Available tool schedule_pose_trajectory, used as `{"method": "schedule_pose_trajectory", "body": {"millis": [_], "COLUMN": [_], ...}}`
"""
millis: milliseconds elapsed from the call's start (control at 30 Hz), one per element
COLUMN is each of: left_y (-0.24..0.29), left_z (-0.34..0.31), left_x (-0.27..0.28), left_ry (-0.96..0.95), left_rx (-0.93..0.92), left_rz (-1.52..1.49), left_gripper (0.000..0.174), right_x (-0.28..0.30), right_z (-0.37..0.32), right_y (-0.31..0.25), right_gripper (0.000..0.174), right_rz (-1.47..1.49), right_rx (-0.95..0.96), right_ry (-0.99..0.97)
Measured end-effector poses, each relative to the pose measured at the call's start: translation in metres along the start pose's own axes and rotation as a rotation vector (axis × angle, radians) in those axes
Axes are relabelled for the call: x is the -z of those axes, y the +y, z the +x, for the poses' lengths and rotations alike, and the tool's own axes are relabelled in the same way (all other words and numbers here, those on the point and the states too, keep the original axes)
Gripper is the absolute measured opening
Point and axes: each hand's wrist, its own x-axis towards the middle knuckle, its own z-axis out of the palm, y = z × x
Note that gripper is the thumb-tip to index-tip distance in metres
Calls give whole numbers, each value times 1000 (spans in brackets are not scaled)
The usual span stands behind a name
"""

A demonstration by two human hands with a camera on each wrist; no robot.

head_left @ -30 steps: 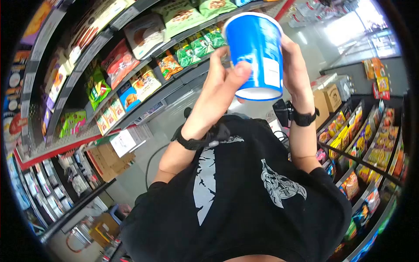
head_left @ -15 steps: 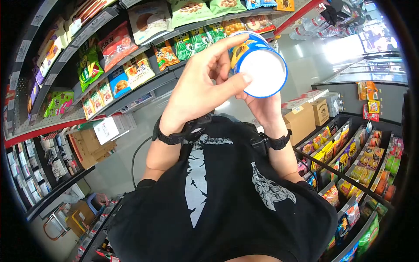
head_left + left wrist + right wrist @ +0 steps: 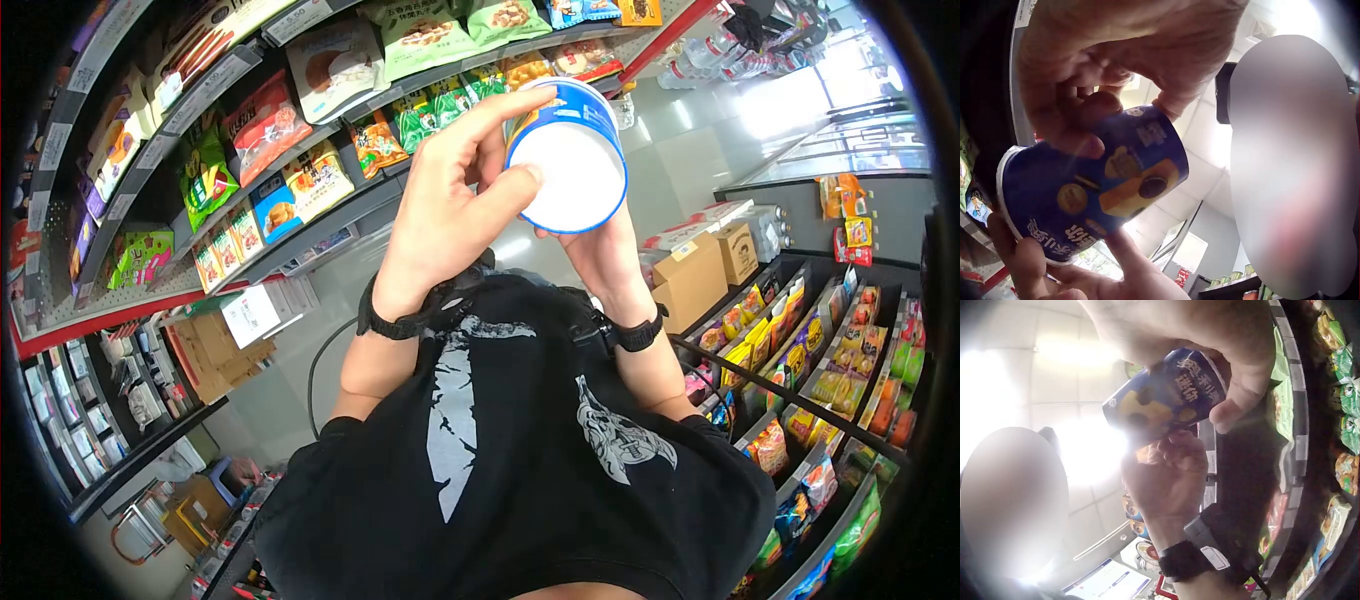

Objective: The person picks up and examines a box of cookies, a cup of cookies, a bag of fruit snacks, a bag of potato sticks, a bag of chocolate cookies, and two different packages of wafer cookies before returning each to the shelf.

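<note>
A blue cup (image 3: 568, 176) is held up before the chest, tilted so its round white end faces the head camera. My left hand (image 3: 450, 190) grips its left side, thumb at the white end's edge and index finger along the side. From below and behind, my right hand (image 3: 603, 255) holds it, its fingers largely hidden in the head view. In the left wrist view the cup (image 3: 1100, 181) shows yellow and dark pictures and white lettering, with left fingers (image 3: 1079, 134) curled against it. The right wrist view shows my right hand (image 3: 1235, 369) around the cup's wider end (image 3: 1207, 378).
Shelves of bagged snacks (image 3: 265, 120) stand at the left and top. Racks of packets (image 3: 800, 350) are at the right, beside cardboard boxes (image 3: 690, 285). Bottles (image 3: 715, 55) are at the upper right, and more cartons (image 3: 215, 350) at the lower left.
The cup has turned from side-on to showing its white end, then shifted slightly left. My right hand has moved from the cup's right side to below and behind it.
</note>
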Motion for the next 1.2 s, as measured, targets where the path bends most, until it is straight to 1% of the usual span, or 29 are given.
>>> {"method": "schedule_pose_trajectory", "body": {"millis": [33, 67, 100, 133, 167, 233, 267, 300, 333, 367, 433, 467, 500, 533, 567, 633, 700, 767, 800, 833, 900, 967, 1033, 1100, 1167, 1200], "left_y": [-3, -7, -9, -8, -7, -10, -16, -5, -3, -3, -8, -3, -3, -2, -1, 15, 16, 13, 11, 10, 9, 7, 7, 7, 6, 6], "left_z": [1, 1, 2, 1, 1, -3, -6, -9, -12, -10, -3, 3, 9, 12, 17, 20, 22, 22, 21, 19, 16, 15, 13, 11, 10, 9], "left_x": [-3, -8, -10, -4, -7, -16, -11, -13, -14, -14, -24, -29, -34, -36, -38, -42, -40, -38, -39, -39, -40, -43, -44, -43, -42, -42], "left_ry": [-6, 63, 128, 53, 36, 64, -58, -115, -147, -170, -96, -96, -104, -132, -157, -83, -51, -109, -109, -104, -164, -148, -143, -140, -138, -143], "left_rx": [-3, -38, -73, -29, -38, 9, 34, 77, 91, 66, -40, -55, -45, -102, -137, -164, -187, -154, -154, -153, -92, -102, -122, -112, -103, -103], "left_rz": [4, -60, -125, -38, -33, -170, -120, -157, -119, -76, -17, -67, -118, -122, -128, -249, -212, -179, -168, -165, -188, -164, -145, -144, -146, -139], "left_gripper": [53, 51, 50, 52, 52, 58, 69, 80, 85, 90, 96, 96, 97, 98, 100, 104, 104, 98, 91, 91, 86, 82, 80, 79, 78, 77], "right_x": [-1, -2, -4, -4, -2, 9, 14, 16, 22, 23, 22, 29, 22, 2, -2, -5, -37, -62, -78, -95, -119, -128, -146, -158, -158, -155], "right_z": [0, 1, 1, 2, 5, 11, 15, 16, 14, 17, 22, 27, 29, 25, 28, 42, 49, 60, 67, 77, 99, 142, 164, 183, 209, 220], "right_y": [-1, -2, -3, -5, -9, -22, -30, -40, -48, -61, -70, -77, -93, -116, -138, -189, -246, -295, -316, -334, -364, -391, -399, -397, -392, -388], "right_gripper": [67, 67, 66, 64, 64, 59, 56, 51, 51, 53, 60, 65, 64, 65, 66, 67, 69, 72, 73, 73, 71, 74, 80, 80, 79, 79], "right_rz": [-22, -17, -12, -5, 2, -167, -238, -273, -481, -703, -637, -791, -667, -534, -537, -684, -770, -820, -830, -839, -1023, -1296, -1310, -1362, -1453, -1487], "right_rx": [12, 20, 52, 89, 107, 284, 350, 368, 409, 483, 549, 604, 604, 536, 560, 862, 1128, 1038, 1075, 1112, 1168, 1405, 1387, 1247, 1248, 1285], "right_ry": [8, 10, 59, 109, 115, 107, 139, 166, 184, 193, 114, 140, 37, -15, -88, -161, -89, -12, -70, -129, -75, 102, 151, 207, 178, 186]}}
